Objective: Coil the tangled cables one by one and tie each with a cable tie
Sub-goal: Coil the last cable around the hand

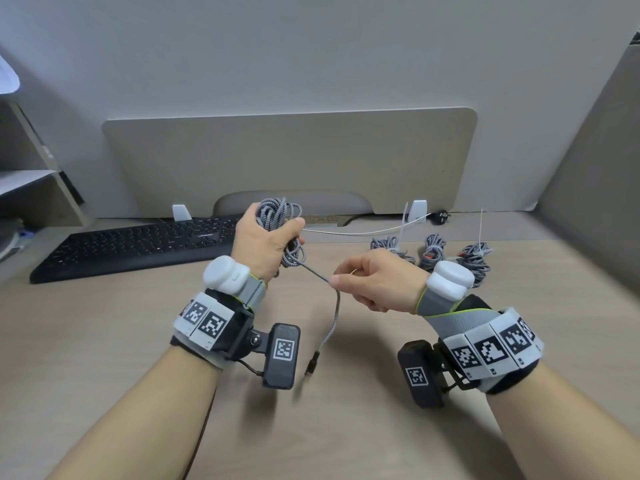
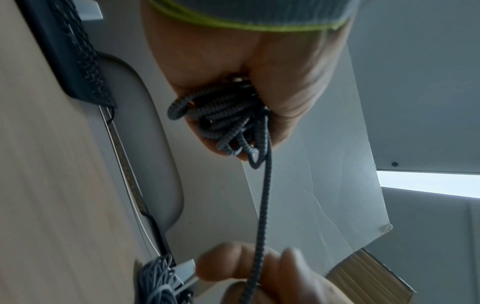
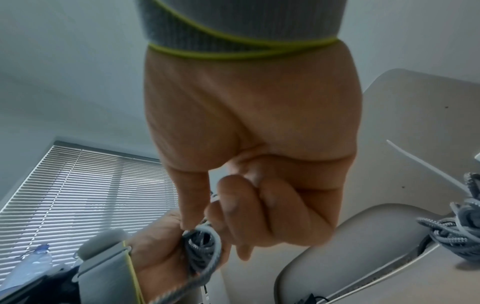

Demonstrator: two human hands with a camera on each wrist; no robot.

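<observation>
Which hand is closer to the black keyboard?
Left. The left hand holds the cable coil up just in front of the keyboard; the right hand pinches the cable's tail farther off to the right.

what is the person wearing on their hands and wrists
Both forearms are bare. Each hand, left hand and right hand, wears a grey strap edged in lime green, a white rounded pod, a wrist band of black-and-white square markers, and a black tagged camera block.

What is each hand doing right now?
Left hand: grips the coiled grey braided cable.
Right hand: pinches that cable's loose tail.
</observation>
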